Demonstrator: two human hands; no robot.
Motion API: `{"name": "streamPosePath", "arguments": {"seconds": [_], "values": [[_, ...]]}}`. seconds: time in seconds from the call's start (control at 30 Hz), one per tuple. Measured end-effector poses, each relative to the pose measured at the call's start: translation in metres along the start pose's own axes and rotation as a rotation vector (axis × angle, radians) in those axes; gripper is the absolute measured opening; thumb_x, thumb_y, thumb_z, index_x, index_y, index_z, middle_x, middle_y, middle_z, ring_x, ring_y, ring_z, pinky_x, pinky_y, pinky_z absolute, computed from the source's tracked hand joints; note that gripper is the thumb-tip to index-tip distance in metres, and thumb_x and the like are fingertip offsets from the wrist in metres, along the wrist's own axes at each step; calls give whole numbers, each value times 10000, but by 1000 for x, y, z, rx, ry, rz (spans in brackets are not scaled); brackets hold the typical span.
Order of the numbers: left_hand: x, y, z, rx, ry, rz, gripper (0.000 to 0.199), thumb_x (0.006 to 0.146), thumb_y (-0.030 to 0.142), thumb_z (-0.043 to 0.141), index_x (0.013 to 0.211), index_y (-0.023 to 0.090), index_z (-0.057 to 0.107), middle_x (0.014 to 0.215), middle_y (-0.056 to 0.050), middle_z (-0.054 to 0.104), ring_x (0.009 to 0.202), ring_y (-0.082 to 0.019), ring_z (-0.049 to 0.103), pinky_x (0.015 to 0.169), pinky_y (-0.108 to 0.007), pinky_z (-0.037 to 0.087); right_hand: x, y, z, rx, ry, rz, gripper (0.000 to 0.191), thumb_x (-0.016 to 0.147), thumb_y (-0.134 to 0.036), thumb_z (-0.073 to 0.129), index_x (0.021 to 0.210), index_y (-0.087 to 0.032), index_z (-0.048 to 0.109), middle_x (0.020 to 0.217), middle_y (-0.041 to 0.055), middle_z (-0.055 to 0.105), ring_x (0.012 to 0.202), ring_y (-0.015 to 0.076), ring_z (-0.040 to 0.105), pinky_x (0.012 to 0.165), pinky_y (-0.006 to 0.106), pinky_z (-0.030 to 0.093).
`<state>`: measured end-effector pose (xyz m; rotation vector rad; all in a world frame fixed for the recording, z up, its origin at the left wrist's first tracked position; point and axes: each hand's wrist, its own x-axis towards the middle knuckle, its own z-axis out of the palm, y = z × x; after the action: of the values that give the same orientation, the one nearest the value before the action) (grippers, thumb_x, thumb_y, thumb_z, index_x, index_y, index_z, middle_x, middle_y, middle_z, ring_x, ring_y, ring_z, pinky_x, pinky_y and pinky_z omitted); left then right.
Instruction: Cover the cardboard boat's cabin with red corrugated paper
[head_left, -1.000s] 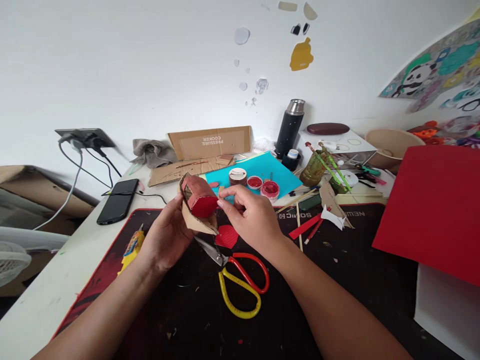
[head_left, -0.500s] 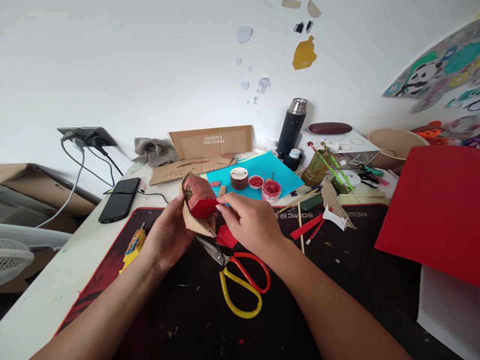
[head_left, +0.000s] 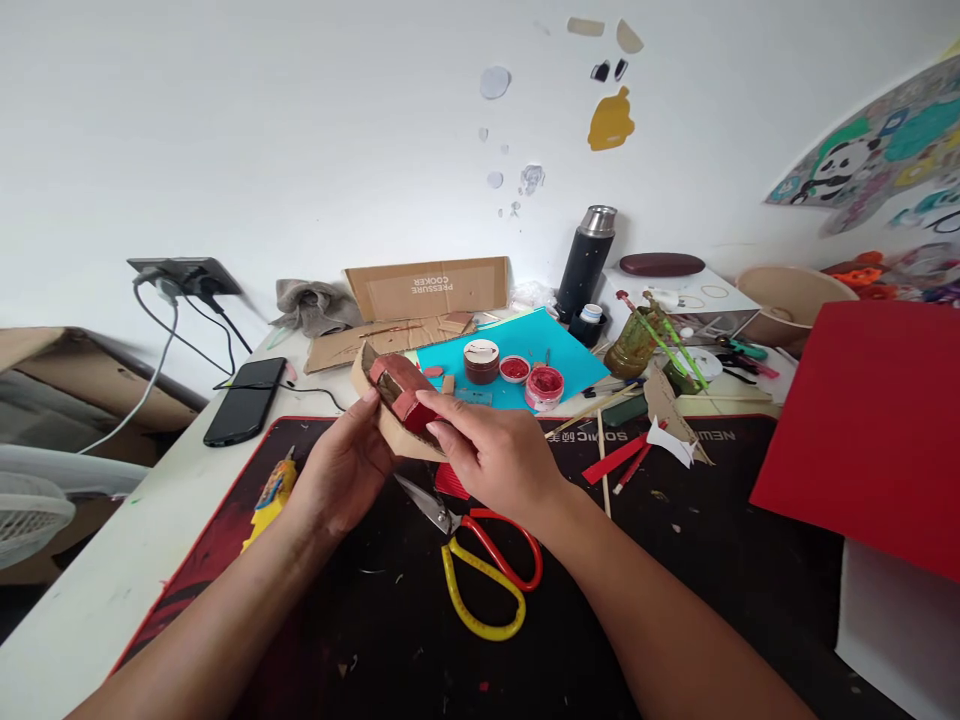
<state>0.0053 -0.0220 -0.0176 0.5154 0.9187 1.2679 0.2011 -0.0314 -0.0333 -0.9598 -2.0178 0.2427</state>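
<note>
My left hand (head_left: 346,470) grips a small cardboard model (head_left: 391,392), boat-shaped, with a red-painted block on top. It is held above the black desk mat (head_left: 675,560), tilted fairly flat. My right hand (head_left: 495,455) rests over the model's near end, fingers pressing on the red part. A ribbed red piece (head_left: 448,480) lies on the mat just under my right hand, mostly hidden. Red-and-yellow scissors (head_left: 484,565) lie on the mat right below both hands.
Paint pots (head_left: 541,384) sit on a blue sheet (head_left: 517,345). A phone (head_left: 245,400), a yellow glue gun (head_left: 271,488), cardboard pieces (head_left: 427,288), a black flask (head_left: 585,262), a brush jar (head_left: 631,340) and a red card sheet (head_left: 877,420) surround the mat.
The model has been tipped from an upright tilt to lying flatter in my left hand. My right hand moved from its red end onto its top.
</note>
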Motion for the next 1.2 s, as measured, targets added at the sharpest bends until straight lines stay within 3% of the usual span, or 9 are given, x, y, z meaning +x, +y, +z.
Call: {"name": "streamPosePath", "arguments": {"seconds": [0.1,0.3,0.5,0.67,0.83,1.0,1.2], "values": [[0,0,0,19,-16,1,231,1049,283,662,1114,166,850,1017,-76,885,893,-220,835,764,-273,693,0,1,0,-27,-14,-10,385,1175,-272,522,1488,-207,736,1158,66,896,876,207,841,693,325,569],[-2,-1,-1,31,-46,9,210,1027,296,703,1118,162,838,1025,-82,882,912,-234,838,758,-277,690,0,2,0,43,17,-30,382,1170,-245,514,1464,-193,752,1256,70,876,938,211,855,733,330,610],[-1,-4,-4,55,-63,80,286,963,333,806,1197,168,804,1110,-76,878,974,-241,838,840,-307,692,2,-4,-4,230,48,143,368,1138,-288,583,1455,-229,760,1346,81,845,1074,215,835,884,324,636],[-4,-3,-6,127,-94,261,391,861,371,933,1189,221,782,1132,-41,855,1069,-274,826,969,-393,678,8,-4,-10,309,129,340,354,1103,-337,617,1369,-199,806,1040,73,865,687,162,680,642,305,519],[-8,1,-2,147,-131,412,410,818,359,982,1158,248,781,1197,-52,834,1248,-302,766,1047,-412,641,12,1,-10,401,123,460,318,1073,-340,624,1266,-211,841,745,7,704,616,158,549,597,298,432],[-11,1,1,194,-141,471,383,819,342,977,1134,248,782,1307,-73,816,1352,-327,711,1113,-424,600,12,5,-7,519,78,544,324,1057,-371,636,1243,-184,823,653,-36,565,568,142,449,543,284,349],[-13,0,1,194,-124,457,457,791,325,1000,1183,268,772,1317,-70,819,1383,-334,695,1116,-429,595,12,7,-6,623,38,602,397,1055,-432,643,1293,-151,795,678,-36,580,536,124,441,507,274,327]]}}
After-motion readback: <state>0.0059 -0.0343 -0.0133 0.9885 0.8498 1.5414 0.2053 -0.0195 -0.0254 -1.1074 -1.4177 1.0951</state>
